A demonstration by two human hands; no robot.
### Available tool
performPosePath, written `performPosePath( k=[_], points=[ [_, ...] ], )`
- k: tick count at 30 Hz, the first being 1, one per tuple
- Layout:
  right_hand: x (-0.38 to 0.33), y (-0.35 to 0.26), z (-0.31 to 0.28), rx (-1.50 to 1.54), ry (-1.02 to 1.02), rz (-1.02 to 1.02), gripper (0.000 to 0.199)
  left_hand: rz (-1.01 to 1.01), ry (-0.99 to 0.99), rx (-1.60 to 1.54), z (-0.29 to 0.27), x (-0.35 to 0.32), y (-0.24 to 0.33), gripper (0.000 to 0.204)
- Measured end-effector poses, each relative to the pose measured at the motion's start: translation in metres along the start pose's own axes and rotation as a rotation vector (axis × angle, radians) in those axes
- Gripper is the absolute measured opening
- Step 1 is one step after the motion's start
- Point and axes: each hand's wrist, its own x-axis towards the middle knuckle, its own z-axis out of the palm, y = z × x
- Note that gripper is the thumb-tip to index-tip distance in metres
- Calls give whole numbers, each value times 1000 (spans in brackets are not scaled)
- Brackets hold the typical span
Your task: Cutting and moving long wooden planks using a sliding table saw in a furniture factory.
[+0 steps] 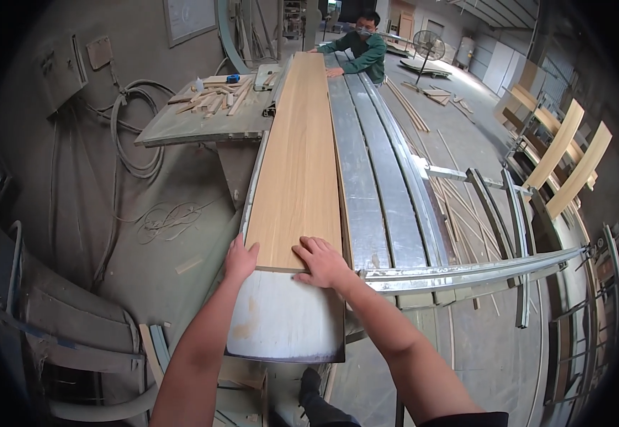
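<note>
**At the near end of the long wood board: two hands on it, one per side.**

Pose: both forearms come up from below, left forearm angled up and right, right forearm angled up and left. Left hand sits at the board's near left corner, fingers along the side edge, thumb apart from them and toward the top face. Can't tell if that grip is clasping the edge or only resting against it. Right hand lies palm down at the right part of the near end, fingers loosely spread on top, thumb over the end edge; nothing pinched.

Counts: 1 long board, 1 pale plate showing just below its near end, 1 metal worktop with lengthwise grooves to its right, 1 rail across the near part of that. 1 co-worker in green sleeves, both hands at the far end of the board. 1 grey worktop to the left, with a pile of wood offcuts, overlapping, no exact count. 1 standing fan farther back. 2 pale curved-looking boards standing at far right.

Board vs grip: runs straight away from both hands, near end under the right fingers, left corner at the left hand.
</note>
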Motion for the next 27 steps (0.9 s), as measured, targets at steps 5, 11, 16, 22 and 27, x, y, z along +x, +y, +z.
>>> performPosePath(
  k=[5, 11, 16, 22, 27],
  points=[
    [-12, -11, 8, -42, 27, -5, 80, -45, -28, 47, 17, -3, 10, 68],
    [-21, -17, 9, -142, 36, -20, 82, -11, 31, 113, 23, -20, 10, 66],
    [-32, -24, 11, -151, 15, -4, 82, 3, 32, 135, 25, -32, 9, 66],
    [-41, -33, 15, -143, -9, 6, 81, -2, 15, 148, 24, -46, 3, 65],
    [-47, -36, 19, -138, 1, 6, 82, -7, -1, 148, 24, -51, 0, 64]
  ],
)
